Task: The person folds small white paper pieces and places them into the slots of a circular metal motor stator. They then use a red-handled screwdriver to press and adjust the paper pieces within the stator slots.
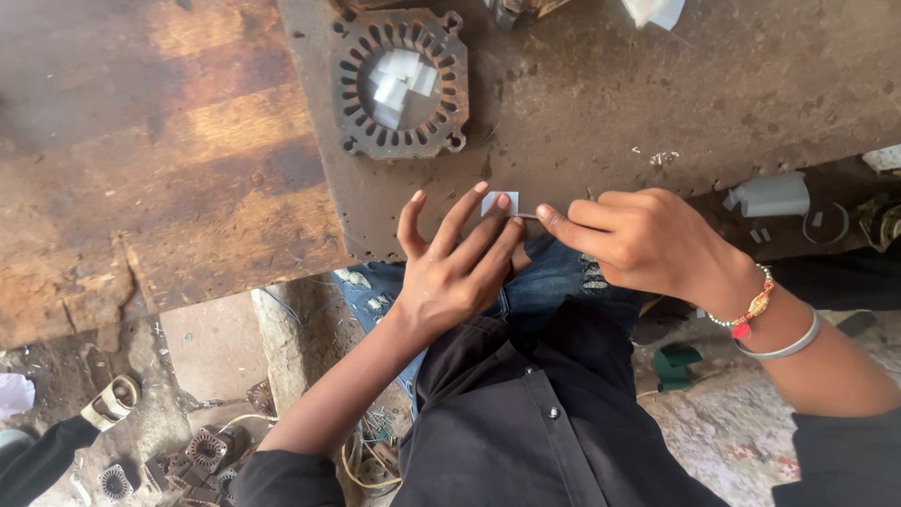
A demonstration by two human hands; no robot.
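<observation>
My left hand [455,258] rests at the near edge of a dark metal plate [601,103], fingers spread, with its fingertips pressing on a small white paper slip [499,200]. My right hand [629,239] is closed around a thin metal tool whose tip touches the same slip from the right. A round slotted motor stator [401,83] lies farther back on the plate, with several white paper pieces [399,80] in its bore.
A worn wooden bench top [150,160] lies to the left. A folded white paper piece [770,195] lies at the right. More stators [202,451] and loose wires [371,460] sit on the floor below. A tape roll [111,402] is at the lower left.
</observation>
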